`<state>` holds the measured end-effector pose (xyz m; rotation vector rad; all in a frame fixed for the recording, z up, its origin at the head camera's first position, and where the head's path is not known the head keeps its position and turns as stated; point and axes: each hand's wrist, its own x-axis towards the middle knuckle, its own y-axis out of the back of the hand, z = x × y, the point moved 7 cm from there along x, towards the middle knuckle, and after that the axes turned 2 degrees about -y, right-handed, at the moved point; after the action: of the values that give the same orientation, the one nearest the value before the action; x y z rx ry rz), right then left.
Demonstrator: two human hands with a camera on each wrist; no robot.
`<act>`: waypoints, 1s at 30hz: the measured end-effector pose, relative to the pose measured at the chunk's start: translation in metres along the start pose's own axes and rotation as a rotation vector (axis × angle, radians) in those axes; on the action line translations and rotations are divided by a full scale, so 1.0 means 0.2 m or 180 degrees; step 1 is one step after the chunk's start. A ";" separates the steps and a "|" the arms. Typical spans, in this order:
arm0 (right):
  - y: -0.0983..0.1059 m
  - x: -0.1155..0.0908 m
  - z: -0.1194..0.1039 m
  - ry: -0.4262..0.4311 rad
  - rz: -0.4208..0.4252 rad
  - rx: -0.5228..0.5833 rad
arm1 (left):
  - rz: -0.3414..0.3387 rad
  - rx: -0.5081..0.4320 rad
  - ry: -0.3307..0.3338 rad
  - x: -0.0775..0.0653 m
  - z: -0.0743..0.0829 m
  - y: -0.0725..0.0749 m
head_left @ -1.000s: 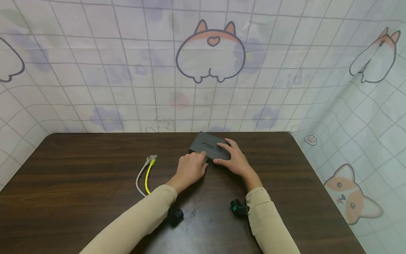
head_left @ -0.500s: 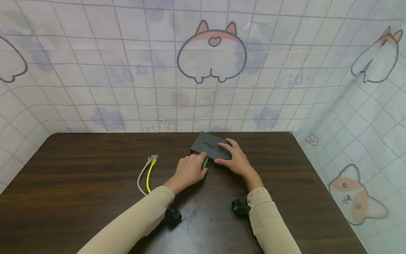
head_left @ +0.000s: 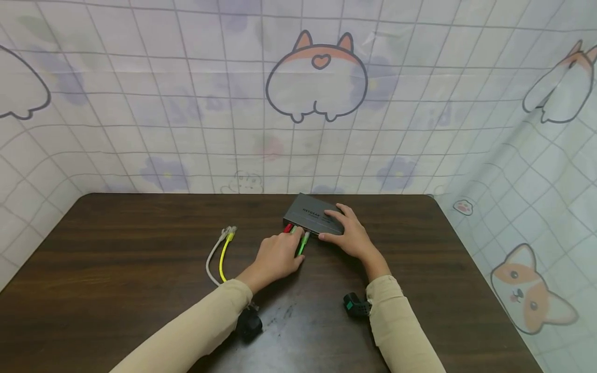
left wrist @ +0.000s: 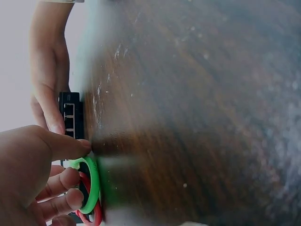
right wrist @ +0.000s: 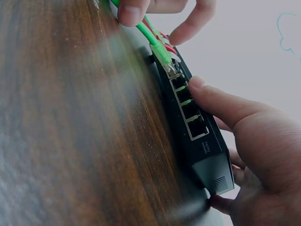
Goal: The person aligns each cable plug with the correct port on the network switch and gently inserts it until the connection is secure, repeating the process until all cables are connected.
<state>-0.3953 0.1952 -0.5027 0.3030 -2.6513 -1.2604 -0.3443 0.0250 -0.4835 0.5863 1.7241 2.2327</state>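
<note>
A dark grey Netgear network switch lies near the table's back edge, its row of ports facing the person. A green network cable has one plug at a port, and a red network cable is at the port row's left end. My left hand is over the cables, thumb and index finger apart, fingers loosely bent beside the green loop in the left wrist view. My right hand holds the switch's right side, thumb at the port-side edge and fingers spread over the top.
A grey network cable and a yellow network cable lie on the dark wooden table, left of the hands. A patterned curtain hangs right behind the table.
My left hand has shifted slightly left and opened from the green plug, uncovering more of the green and red cables. My right hand stays on the switch.
</note>
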 end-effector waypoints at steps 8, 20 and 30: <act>-0.01 0.01 0.01 -0.0080 -0.0061 0.0001 | -0.0002 -0.0005 -0.0012 0.00 0.01 -0.01; -0.01 0.01 0.01 -0.0065 -0.0053 0.0020 | 0.0098 -0.0036 -0.0031 0.00 0.02 0.00; 0.01 0.00 -0.01 -0.0069 -0.0060 -0.0024 | 0.0242 -0.0137 -0.0015 0.01 0.02 -0.01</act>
<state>-0.3948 0.1952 -0.4988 0.3157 -2.6671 -1.2864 -0.3448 0.0299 -0.4834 0.6572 1.6737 2.3119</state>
